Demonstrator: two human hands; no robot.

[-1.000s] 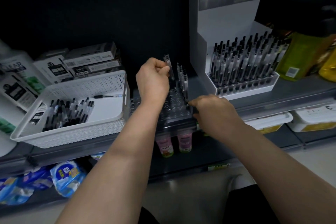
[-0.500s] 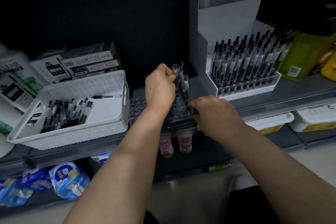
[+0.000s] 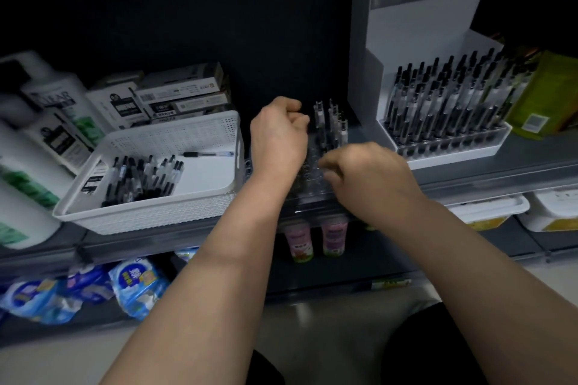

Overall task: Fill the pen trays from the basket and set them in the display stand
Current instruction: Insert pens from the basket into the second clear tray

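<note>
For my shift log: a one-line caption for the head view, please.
Left hand beside the pens standing in the clear tray, right hand holding the tray, between basket and filled stand.

Just one camera here, a wide-angle worn on the person's head. It looks forward and down at a shelf (image 3: 500, 172) from close up, with the basket (image 3: 150, 212) left, the display stand (image 3: 416, 28) right, and floor (image 3: 312, 322) along the bottom.
</note>
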